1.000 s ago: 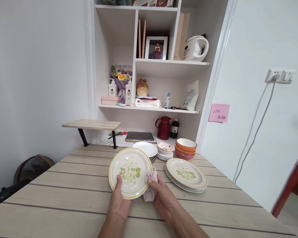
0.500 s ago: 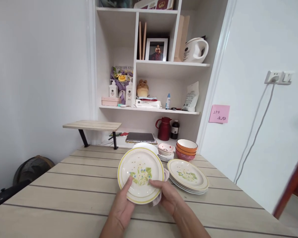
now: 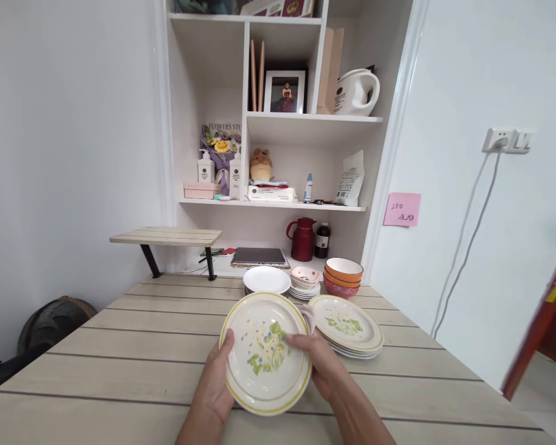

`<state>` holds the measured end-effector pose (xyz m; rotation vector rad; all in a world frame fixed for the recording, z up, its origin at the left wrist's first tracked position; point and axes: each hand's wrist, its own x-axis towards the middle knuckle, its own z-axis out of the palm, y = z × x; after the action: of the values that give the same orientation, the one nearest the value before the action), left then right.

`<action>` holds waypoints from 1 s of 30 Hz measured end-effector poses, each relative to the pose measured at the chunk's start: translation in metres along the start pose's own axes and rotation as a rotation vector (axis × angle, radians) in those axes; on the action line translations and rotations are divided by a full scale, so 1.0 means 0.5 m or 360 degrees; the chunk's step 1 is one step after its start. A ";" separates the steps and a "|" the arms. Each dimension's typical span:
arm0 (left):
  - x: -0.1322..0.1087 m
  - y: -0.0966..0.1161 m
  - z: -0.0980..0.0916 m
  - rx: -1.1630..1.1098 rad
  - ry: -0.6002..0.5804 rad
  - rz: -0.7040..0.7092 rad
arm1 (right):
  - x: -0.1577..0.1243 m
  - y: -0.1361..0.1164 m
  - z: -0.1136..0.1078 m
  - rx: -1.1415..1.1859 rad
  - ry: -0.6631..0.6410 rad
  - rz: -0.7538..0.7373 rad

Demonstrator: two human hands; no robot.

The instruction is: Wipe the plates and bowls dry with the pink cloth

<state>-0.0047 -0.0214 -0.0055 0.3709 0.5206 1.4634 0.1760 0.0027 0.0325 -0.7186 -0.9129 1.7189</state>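
Table [image 3: 120,346] of pale wooden slats fills the near field. Shelf unit [image 3: 278,123] stands against the far wall. On the far part of the table sit a stack of floral plates [image 3: 352,327] to the right, a stack of white plates [image 3: 266,279], small dishes [image 3: 304,278] and orange bowls [image 3: 343,275].

Held plate [image 3: 259,364], yellow-rimmed with a floral motif, is in the near centre, lifted off the table and tilted with its face toward the camera. It is just left of the floral stack and does not touch it.

Left hand [image 3: 215,386] grasps the plate's left rim, thumb on the face and fingers hidden behind. Right hand [image 3: 322,368] grasps the right rim the same way. A pinkish cloth [image 3: 309,315] peeks out behind the far right edge. It is probably pinned under the right fingers, but the contact itself is hidden.

Judgement on technique: both hands should stay closed on opposite rims while the cloth works the back. The plate is best turned in small steps, kept over the table and away from the floral stack.

Change against earlier frames: 1.0 s ago the cloth lay bunched on the front of the right rim. Now it is behind the plate. The plate has come nearer and lower, and the motif has turned. The white stack, which the plate partly covered 0.5 s ago, is in full view.
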 end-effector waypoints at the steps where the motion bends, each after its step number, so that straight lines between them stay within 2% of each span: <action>1: 0.008 -0.006 -0.006 -0.0033 0.0021 0.0000 | 0.005 0.009 0.006 0.0085 0.0062 -0.0010; 4: 0.028 -0.022 -0.018 -0.0161 0.0137 0.0068 | 0.017 0.045 0.027 0.0303 0.0199 0.0014; 8: 0.040 -0.030 -0.026 -0.0145 0.0387 0.0281 | 0.019 0.112 0.058 0.0452 0.0081 0.0037; 10: 0.040 -0.030 -0.027 -0.0086 0.0410 0.0352 | 0.018 0.138 0.070 0.0474 0.0080 0.0006; 12: 0.038 -0.030 -0.023 -0.0061 0.0405 0.0374 | 0.020 0.147 0.073 0.0471 0.0171 -0.0012; 14: 0.030 -0.029 -0.014 -0.0042 0.0390 0.0343 | 0.025 0.133 0.064 0.0432 0.0278 0.0019; 16: 0.018 -0.026 0.000 -0.0004 0.0296 0.0274 | 0.031 0.098 0.042 0.0355 0.0330 0.0093; 20: -0.012 -0.007 0.020 0.0008 0.0042 0.0110 | 0.026 0.015 -0.019 0.0242 0.0261 0.0213; 22: -0.021 0.003 0.021 0.0004 -0.0024 -0.0013 | 0.013 -0.010 -0.039 0.0122 0.0174 0.0237; 26: -0.020 0.009 0.007 0.0076 -0.0021 -0.0258 | -0.005 -0.016 -0.042 -0.0103 0.0105 0.0154; 30: 0.003 -0.010 -0.010 0.0029 -0.0017 -0.0192 | 0.008 0.003 -0.021 0.0035 0.0271 0.0118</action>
<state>-0.0031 -0.0209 -0.0126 0.3552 0.5389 1.3402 0.1827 0.0088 0.0255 -0.8795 -0.7574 1.7008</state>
